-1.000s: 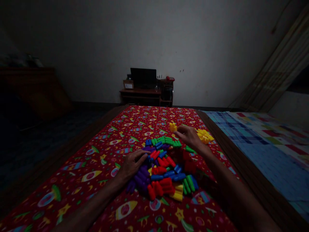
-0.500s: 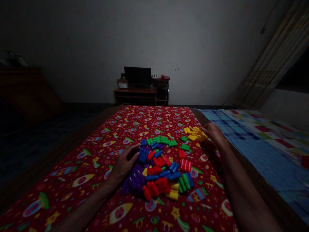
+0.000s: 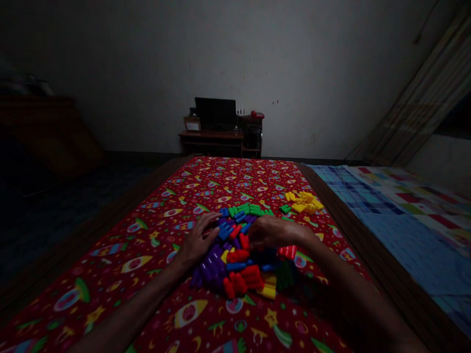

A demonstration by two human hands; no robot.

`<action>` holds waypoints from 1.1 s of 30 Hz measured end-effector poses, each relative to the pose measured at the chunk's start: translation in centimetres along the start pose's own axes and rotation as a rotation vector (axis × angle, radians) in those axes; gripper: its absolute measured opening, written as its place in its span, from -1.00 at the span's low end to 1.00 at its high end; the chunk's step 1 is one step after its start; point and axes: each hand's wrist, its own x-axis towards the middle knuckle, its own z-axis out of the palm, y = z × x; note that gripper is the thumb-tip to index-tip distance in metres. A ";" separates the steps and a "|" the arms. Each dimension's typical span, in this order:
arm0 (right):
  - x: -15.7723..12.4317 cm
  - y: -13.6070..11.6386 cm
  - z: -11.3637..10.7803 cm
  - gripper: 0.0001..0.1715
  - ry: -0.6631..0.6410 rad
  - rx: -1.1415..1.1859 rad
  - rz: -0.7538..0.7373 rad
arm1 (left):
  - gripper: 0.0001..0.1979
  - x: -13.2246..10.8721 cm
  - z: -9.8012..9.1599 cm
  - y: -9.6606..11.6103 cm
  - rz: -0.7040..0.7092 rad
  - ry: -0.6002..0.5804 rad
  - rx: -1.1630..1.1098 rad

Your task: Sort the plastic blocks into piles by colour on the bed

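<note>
A pile of plastic toy blocks lies on the red patterned cloth. My left hand (image 3: 200, 240) rests at the pile's left side, fingers stretched and thumb apart, at the edge of a blue block (image 3: 225, 231). Purple blocks (image 3: 212, 267) lie just below that hand. Over the middle of the pile is my right hand (image 3: 272, 231), its fingers curled downward close to a red block (image 3: 243, 241). Its fingertips are partly hidden, and whatever they hold cannot be made out. Green blocks (image 3: 253, 210) lie behind it.
Yellow blocks (image 3: 307, 202) form a separate group at the right edge of the red cloth (image 3: 154, 264). A blue checked sheet (image 3: 353, 206) lies on the right. By the far wall a desk (image 3: 211, 133) carries a dark monitor (image 3: 216, 113).
My right hand has left the yellow group and moved left and nearer, over the main pile. My left hand stays beside the blue block. The view has shifted slightly.
</note>
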 end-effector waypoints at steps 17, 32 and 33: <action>2.5 -2.6 6.0 -0.72 0.105 -0.242 -0.293 | -0.66 0.2 0.9 -0.4 -0.030 0.077 0.106; 1.7 -3.1 6.5 -0.77 0.215 -0.257 -0.132 | -0.66 0.3 0.6 -0.8 -0.017 0.041 0.075; 1.6 -2.8 7.0 -0.83 0.241 -0.306 -0.134 | -0.66 0.3 0.6 -0.7 -0.017 0.039 0.075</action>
